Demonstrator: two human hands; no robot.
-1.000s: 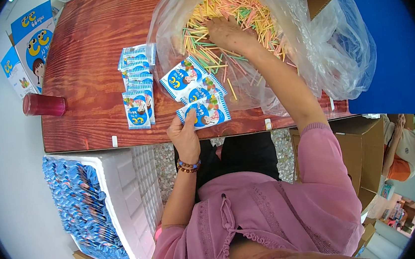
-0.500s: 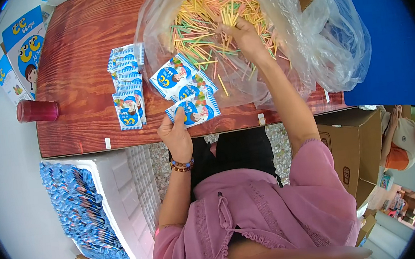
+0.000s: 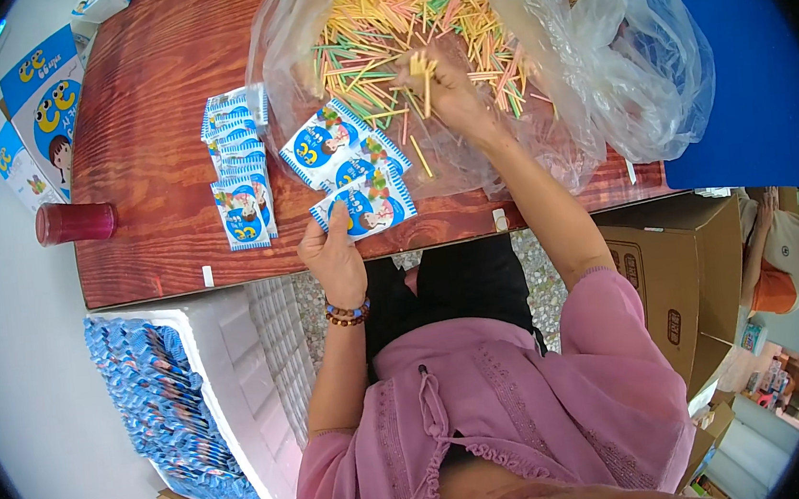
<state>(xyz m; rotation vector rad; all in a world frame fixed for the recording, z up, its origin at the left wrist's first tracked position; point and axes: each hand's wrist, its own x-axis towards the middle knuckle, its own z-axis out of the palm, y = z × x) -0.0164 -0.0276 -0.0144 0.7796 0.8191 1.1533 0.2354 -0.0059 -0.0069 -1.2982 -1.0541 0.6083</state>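
Near the table's front edge, my left hand [image 3: 334,261] pinches the lower corner of a blue-and-white packet [image 3: 379,211]. Two more packets [image 3: 318,150] of that kind lie overlapped just beyond it. My right hand [image 3: 458,99] is closed around a small bunch of yellow candy sticks [image 3: 422,72], over the big clear plastic bag [image 3: 288,44]. Inside the opened bag, a heap of thin pastel sticks [image 3: 368,22] in yellow, pink and green spreads out. One loose yellow stick [image 3: 422,156] lies on the plastic near the packets.
A row of overlapped packets [image 3: 243,207] lies left of the bag on the wooden table [image 3: 150,110]. At the left edge stand a red jar [image 3: 76,223] and printed boxes [image 3: 48,110]. Below are a white foam box [image 3: 237,361] full of packets and a cardboard box [image 3: 663,291]. Another person [image 3: 784,251] sits at right.
My right hand has drawn back from the heap toward me and slightly left, with the candy sticks in it. My left hand still holds the packet in nearly the same place.
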